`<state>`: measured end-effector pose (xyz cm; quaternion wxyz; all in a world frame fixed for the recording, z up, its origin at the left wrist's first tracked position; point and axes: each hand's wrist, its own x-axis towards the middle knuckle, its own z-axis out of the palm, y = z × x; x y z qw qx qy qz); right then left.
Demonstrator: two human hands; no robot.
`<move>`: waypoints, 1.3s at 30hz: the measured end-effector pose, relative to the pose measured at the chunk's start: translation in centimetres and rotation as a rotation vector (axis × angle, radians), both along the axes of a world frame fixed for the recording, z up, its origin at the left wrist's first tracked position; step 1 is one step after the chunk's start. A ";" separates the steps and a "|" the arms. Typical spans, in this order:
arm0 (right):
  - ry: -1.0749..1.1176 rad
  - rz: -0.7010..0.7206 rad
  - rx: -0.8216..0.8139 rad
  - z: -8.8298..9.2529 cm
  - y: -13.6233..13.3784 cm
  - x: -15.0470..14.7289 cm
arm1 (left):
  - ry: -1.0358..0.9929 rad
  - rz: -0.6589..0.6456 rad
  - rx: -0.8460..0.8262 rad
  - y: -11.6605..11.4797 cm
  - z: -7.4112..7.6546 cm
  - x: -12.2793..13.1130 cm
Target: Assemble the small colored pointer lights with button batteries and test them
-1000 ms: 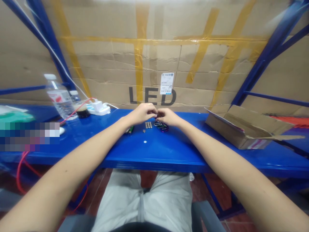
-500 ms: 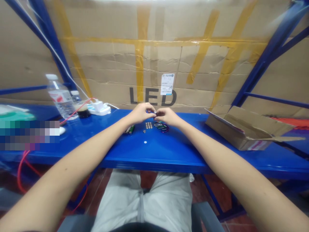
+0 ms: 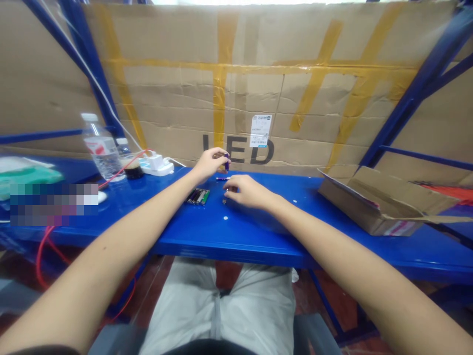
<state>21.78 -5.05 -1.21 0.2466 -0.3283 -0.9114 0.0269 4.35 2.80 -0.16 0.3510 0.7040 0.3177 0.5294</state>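
Pinching purple tube [image 3: 226, 162] upright in left grip [image 3: 212, 163], probably keeping ends free; can't tell right grip [image 3: 247, 191]'s hold, lower down.

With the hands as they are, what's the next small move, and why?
Probably pick up the small metal part with the right hand: that hand is low over the table, close beside it, while the left hand holds a purple piece raised.
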 end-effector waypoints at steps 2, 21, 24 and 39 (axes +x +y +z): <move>-0.141 -0.029 0.045 -0.5 -0.5 -0.9 | -0.039 -0.027 -0.057 -0.3 0.1 0.1; 0.620 -0.170 -0.149 0.5 4.4 4.0 | 0.309 -0.070 0.092 -0.7 -0.8 0.5; 0.628 -0.150 -0.164 0.2 4.5 3.8 | 0.346 -0.107 0.136 -1.2 -0.7 1.0; 0.267 -0.124 0.023 0.9 3.7 4.8 | 0.455 -0.126 0.224 -2.3 -0.5 1.2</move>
